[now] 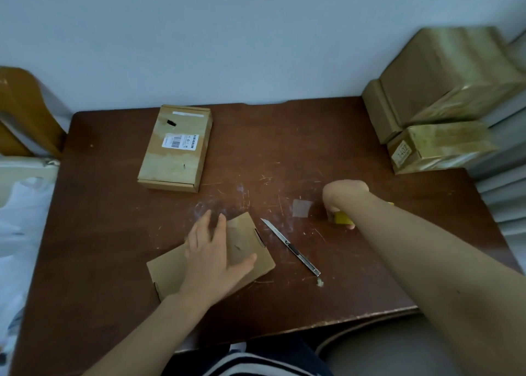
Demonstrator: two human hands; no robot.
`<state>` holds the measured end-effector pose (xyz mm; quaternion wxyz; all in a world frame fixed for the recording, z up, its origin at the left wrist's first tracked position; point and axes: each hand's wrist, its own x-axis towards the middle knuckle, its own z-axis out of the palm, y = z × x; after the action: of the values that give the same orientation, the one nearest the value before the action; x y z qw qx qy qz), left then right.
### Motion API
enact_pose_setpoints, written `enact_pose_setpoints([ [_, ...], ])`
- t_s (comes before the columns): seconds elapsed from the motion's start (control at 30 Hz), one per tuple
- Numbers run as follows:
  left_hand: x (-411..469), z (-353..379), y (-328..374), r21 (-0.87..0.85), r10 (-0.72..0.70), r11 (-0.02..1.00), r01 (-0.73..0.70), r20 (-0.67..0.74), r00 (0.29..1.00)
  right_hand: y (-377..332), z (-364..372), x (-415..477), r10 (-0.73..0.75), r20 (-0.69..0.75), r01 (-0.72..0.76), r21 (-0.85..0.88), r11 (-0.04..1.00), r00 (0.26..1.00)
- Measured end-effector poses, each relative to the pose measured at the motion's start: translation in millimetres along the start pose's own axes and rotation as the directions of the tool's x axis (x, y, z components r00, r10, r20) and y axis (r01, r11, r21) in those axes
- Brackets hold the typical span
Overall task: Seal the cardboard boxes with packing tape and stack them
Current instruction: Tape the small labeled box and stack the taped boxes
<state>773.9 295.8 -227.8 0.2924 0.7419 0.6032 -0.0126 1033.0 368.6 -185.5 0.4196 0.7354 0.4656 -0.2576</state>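
Roughly midway, judging by the layout: taped-looking stack [438, 99] already at the bench's [313, 136] right rear corner. At front centre, near box [250, 250] pinned flat under left hand [216, 250], fingers straight and spread; no tape visible on it. Just right of the knife [290, 246], right hand [344, 196] curled round a yellow item [343, 218], probably the tape. At left rear, labelled box [176, 148], unstacked, apparently waiting.

The scuffed wooden table [284, 136] is dark reddish-brown with pale whitish scratches; the flat cardboard box [176, 165] on it is tan, bearing a white label [180, 141] with a black barcode. The slim metal utility knife [290, 246] is silver with a black slider, the small blocky object [343, 218] bright yellow. The stacked cardboard boxes [444, 91] gleam olive-gold over tan, and the fabric [256, 361] below is navy-and-white striped.
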Motion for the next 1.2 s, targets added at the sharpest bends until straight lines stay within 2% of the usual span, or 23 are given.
enact_pose_setpoints([
  [0.07,0,-6,11,-0.193,0.005,0.981,-0.022,-0.088,0.996,-4,1,-8,0.014,-0.050,-0.016,-0.041,0.999,0.999],
  [0.13,2,-13,24,-0.438,-0.067,0.898,0.031,-0.068,0.995,-12,-1,-18,0.002,-0.055,-0.005,-0.048,0.999,0.998],
  [0.17,4,-17,32,-0.576,-0.127,0.810,0.106,0.003,0.992,-15,-4,-24,-0.002,-0.060,-0.001,-0.053,0.999,0.998],
  [0.23,5,-26,46,-0.806,-0.217,0.501,0.317,0.237,0.947,-20,-12,-34,-0.017,-0.084,0.012,-0.061,0.998,0.996],
  [0.27,5,-30,52,-0.843,-0.217,0.347,0.412,0.355,0.909,-23,-16,-43,-0.036,-0.096,0.032,-0.048,0.998,0.995],
  [0.37,7,-40,62,-0.780,-0.110,0.009,0.626,0.622,0.776,-29,-25,-72,-0.067,-0.138,0.075,0.058,0.995,0.988],
  [0.47,8,-45,69,-0.645,0.058,-0.184,0.742,0.746,0.663,-24,-36,-108,-0.108,-0.261,0.159,0.184,0.970,0.959],
  [0.53,10,-45,70,-0.602,0.141,-0.271,0.751,0.747,0.650,-18,-36,-131,-0.147,-0.308,0.230,0.257,0.939,0.940],
  [0.63,14,-48,63,-0.574,0.218,-0.375,0.728,0.708,0.672,-18,-23,-161,-0.170,-0.313,0.282,0.358,0.890,0.934],
  [0.7,16,-51,58,-0.615,0.200,-0.345,0.709,0.690,0.696,-24,-10,-173,-0.156,-0.299,0.276,0.416,0.867,0.941],
  [0.77,19,-51,54,-0.700,0.135,-0.239,0.673,0.663,0.737,-31,3,-179,-0.132,-0.288,0.270,0.518,0.812,0.948],
  [0.83,22,-53,47,-0.773,0.082,-0.133,0.620,0.615,0.784,-37,16,-183,-0.113,-0.270,0.268,0.651,0.710,0.956],
  [0.9,27,-58,37,-0.843,0.025,-0.040,0.536,0.536,0.844,-44,32,-186,-0.109,-0.267,0.282,0.789,0.545,0.958],
  [1.0,36,-70,23,-0.912,-0.049,0.124,0.390,0.387,0.921,-57,58,-188,-0.131,-0.263,0.285,0.939,0.194,0.956],
  [1.07,40,-75,15,-0.920,-0.098,0.220,0.324,0.310,0.946,-65,72,-190,-0.172,-0.286,0.285,0.958,-0.030,0.943],
  [1.13,45,-78,7,-0.918,-0.174,0.239,0.316,0.279,0.944,-69,81,-190,-0.170,-0.328,0.307,0.941,-0.140,0.929],
  [1.2,48,-77,-1,-0.907,-0.233,0.282,0.312,0.251,0.940,-71,89,-189,-0.140,-0.392,0.368,0.915,-0.166,0.909],
])
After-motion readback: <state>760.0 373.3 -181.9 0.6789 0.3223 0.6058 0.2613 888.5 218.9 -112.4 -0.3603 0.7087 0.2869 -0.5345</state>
